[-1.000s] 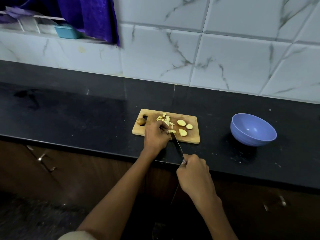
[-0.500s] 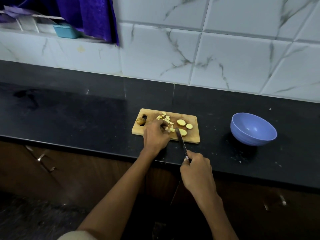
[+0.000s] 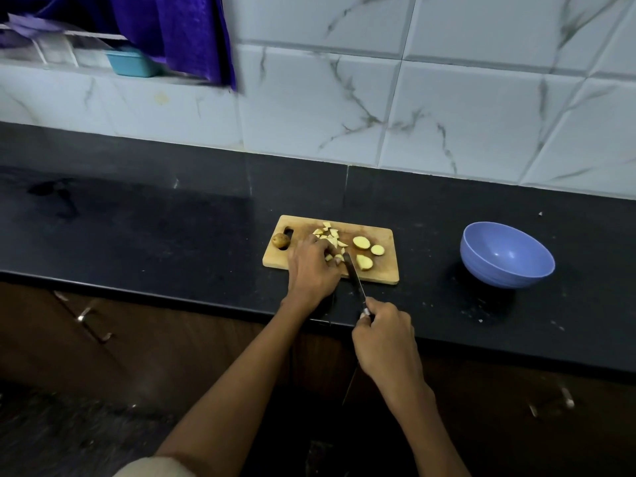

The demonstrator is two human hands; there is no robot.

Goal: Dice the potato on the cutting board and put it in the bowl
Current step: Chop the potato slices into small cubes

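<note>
A wooden cutting board (image 3: 385, 270) lies on the black counter. On it are several diced potato pieces (image 3: 330, 234), three round potato slices (image 3: 361, 242) to their right, and a potato end (image 3: 281, 240) by the handle hole at the left. My left hand (image 3: 311, 266) presses down on potato pieces at the board's front. My right hand (image 3: 382, 333) grips the handle of a knife (image 3: 354, 278), whose blade tip rests among the pieces just right of my left fingers. A blue bowl (image 3: 506, 256) stands empty to the right of the board.
The black counter (image 3: 155, 228) runs along a white marble-tiled wall. A teal tub (image 3: 132, 63) sits on a ledge at the upper left under a purple cloth (image 3: 179, 32). Brown cabinet fronts with metal handles (image 3: 86, 315) are below the counter edge.
The knife blade has shifted slightly left, closer to my left fingers, and my right hand has moved a little forward. My left hand stays on the pieces.
</note>
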